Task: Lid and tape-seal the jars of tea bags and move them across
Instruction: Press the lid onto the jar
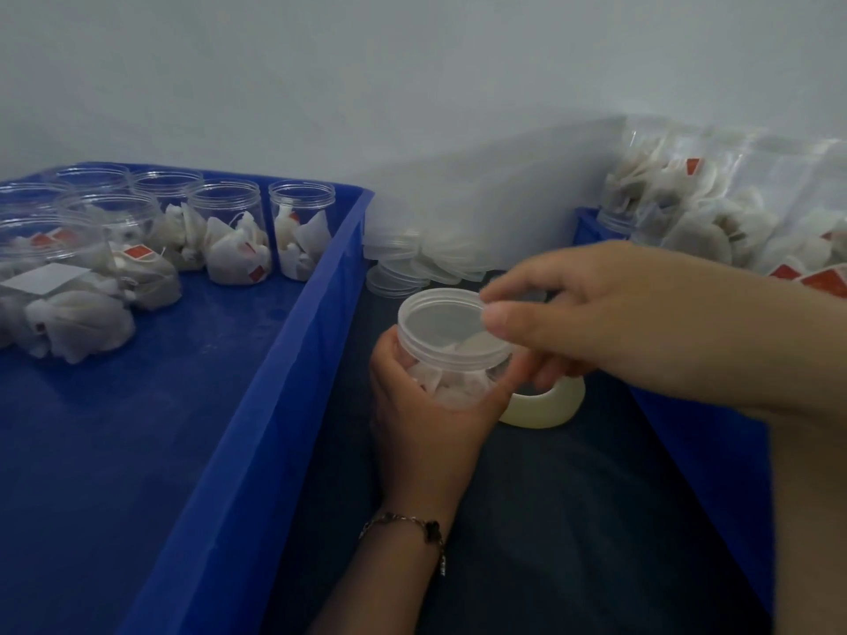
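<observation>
Big blue tray [256, 359] along the left edge of the dark table [573, 520]. Open jars [231, 233] of tea bags standing in a row at its far edge, with loose tea bags [78, 323] just in front, near the far left corner. Second blue tray [706, 433] on the right side, holding clear bags [733, 199] full of tea bags. Spare lids [431, 256] heaped at the far edge of the table, between the two trays. Tape roll [545, 407] lying flat on the table, just behind the held jar. Right hand [618, 313] above the jar, fingers curled, pinching the rim of a lid [451, 325]. Lid sitting on top of the jar. Left hand [426, 405] wrapped around a jar [453, 382] of tea bags, gripping it from the side, in the gap between the trays. Bracelet [412, 529] on the left wrist.
</observation>
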